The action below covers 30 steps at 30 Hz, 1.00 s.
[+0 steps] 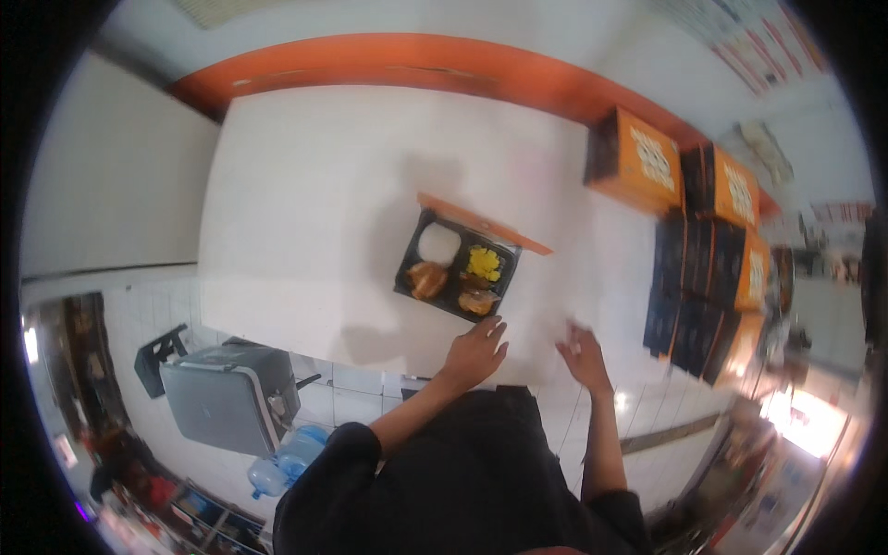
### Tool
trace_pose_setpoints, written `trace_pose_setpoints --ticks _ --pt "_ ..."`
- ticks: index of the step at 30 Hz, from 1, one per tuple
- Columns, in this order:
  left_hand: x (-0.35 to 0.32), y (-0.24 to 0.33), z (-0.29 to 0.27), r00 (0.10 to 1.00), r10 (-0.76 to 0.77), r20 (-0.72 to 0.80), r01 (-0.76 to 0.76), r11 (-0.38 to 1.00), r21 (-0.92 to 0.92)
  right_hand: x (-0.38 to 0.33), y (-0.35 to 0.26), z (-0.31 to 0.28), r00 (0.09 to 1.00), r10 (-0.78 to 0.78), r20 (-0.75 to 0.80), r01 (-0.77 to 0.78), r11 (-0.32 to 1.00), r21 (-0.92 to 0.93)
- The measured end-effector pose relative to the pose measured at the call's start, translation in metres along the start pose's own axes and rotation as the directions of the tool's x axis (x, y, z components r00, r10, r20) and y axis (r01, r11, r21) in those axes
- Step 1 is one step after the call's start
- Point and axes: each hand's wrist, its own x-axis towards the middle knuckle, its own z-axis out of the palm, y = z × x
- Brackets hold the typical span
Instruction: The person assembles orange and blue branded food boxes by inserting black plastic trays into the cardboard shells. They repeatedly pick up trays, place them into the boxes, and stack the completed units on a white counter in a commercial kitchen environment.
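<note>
A black meal box (450, 304) with an orange lid (486, 225) raised along its far side sits near the middle of the white table. Inside are a round mound of white rice (439, 244), chopped yellow food (484, 264) and two brown pieces of food, one at the near left (427, 279) and one at the near right. My left hand (474, 355) is at the box's near right corner, fingers apart and holding nothing; whether its fingertips touch the box I cannot tell. Slightly blurred, my right hand (584, 357) hovers to the right with fingers stretched out, apart from the box.
Several black and orange boxes (647, 165) are stacked along the right side of the white table (296, 185). An orange strip (388, 60) borders its far edge. Left of me, on the tiled floor, stand a grey bin-like container (217, 398) and blue water jugs (301, 449).
</note>
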Motion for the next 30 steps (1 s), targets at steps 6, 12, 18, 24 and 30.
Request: trace_pose_setpoints --ticks 6,12,18,24,30 --pt "0.045 -0.006 0.000 0.806 0.048 -0.590 0.087 0.976 0.199 0.055 -0.014 0.011 0.915 0.391 -0.099 -0.286 0.803 0.523" --pt "0.095 -0.009 0.019 0.911 -0.410 -0.041 0.408 0.886 0.219 0.061 0.009 0.015 0.884 0.439 -0.163 -0.347 0.848 0.401" --pt "0.057 -0.069 0.032 0.981 0.097 -0.166 -0.095 0.995 0.023 0.015 0.048 0.012 0.972 0.081 -0.221 0.054 0.839 0.541" --pt "0.044 -0.058 0.006 0.987 -0.153 0.041 0.147 0.981 0.126 -0.006 0.067 0.046 0.970 0.059 -0.237 0.014 0.956 0.294" --pt "0.011 -0.018 -0.031 0.766 -0.456 0.453 0.638 0.629 -0.444 -0.015 0.056 0.032 0.983 0.177 -0.036 -0.170 0.973 0.156"
